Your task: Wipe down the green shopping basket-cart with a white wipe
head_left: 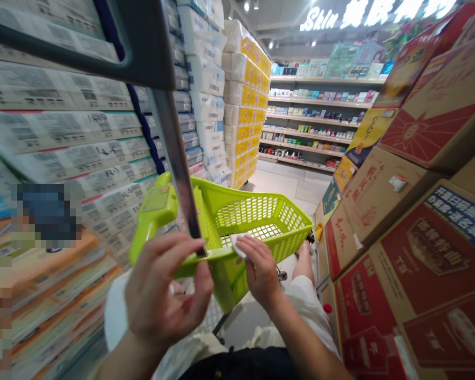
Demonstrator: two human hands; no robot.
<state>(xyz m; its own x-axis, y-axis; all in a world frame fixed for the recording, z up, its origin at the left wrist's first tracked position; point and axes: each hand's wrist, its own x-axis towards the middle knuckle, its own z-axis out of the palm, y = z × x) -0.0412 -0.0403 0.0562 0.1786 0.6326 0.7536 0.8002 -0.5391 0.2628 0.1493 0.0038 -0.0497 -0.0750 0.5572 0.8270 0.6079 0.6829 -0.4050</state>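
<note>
A lime-green shopping basket cart [257, 203] with lattice walls stands in front of me. Its metal handle post [178, 158] rises from the near rim to a dark grey grip [150, 47] at upper left. My left hand [166, 290] is at the foot of the post, thumb and fingers curved but apart; the index fingertip overlaps the post, and I cannot tell whether it touches. Pressed to the basket's near rim, a white wipe or tissue [238, 247] is under the fingers of my right hand [259, 266]. The basket's visible floor is bare lattice.
Stacked paper packs [63, 126] line the left, with yellow-and-white packs [247, 105] beyond. Red and brown cartons [435, 237] rise close on the right. Shelves of small boxes [320, 113] stand at the back. A pixelated patch covers part of the left side.
</note>
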